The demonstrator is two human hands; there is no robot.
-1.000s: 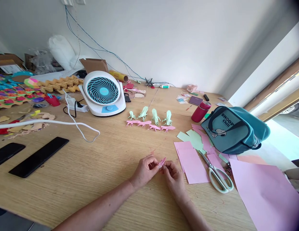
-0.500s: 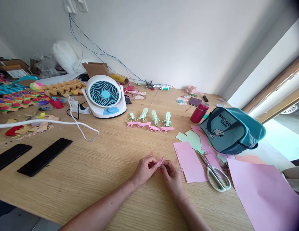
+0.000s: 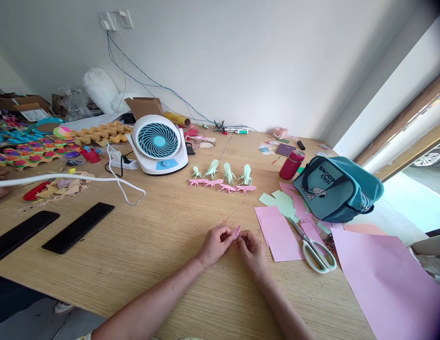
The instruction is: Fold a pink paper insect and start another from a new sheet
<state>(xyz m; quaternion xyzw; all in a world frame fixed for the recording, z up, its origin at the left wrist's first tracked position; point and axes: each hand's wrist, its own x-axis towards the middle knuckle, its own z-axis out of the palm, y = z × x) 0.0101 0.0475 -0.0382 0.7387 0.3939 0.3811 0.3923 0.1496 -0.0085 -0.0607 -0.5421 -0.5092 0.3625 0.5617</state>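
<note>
A small folded piece of pink paper [image 3: 237, 231] is pinched between my two hands above the table, its pointed end sticking up. My left hand [image 3: 216, 243] grips it from the left with thumb and fingers. From the right, the fingertips of my right hand [image 3: 252, 250] close on its lower edge; the part inside the fingers is hidden. Beyond my hands stand several pink paper insects [image 3: 213, 182] in a row, with green paper insects [image 3: 228, 173] behind them. Right of my right hand lie cut pink sheets [image 3: 278, 236] and white-handled scissors [image 3: 317, 252].
A white and blue fan [image 3: 159, 144] stands at the back left, with a white cable [image 3: 64, 176] in front. Two black slabs [image 3: 80, 227] lie on the left. A red flask [image 3: 291, 165], a teal bag [image 3: 333, 189] and a large pink sheet [image 3: 379, 278] occupy the right.
The view has shifted slightly. My hands keep their pinch on the pink paper, with little visible change in its shape. Part of another person's arm now shows at the left edge.
</note>
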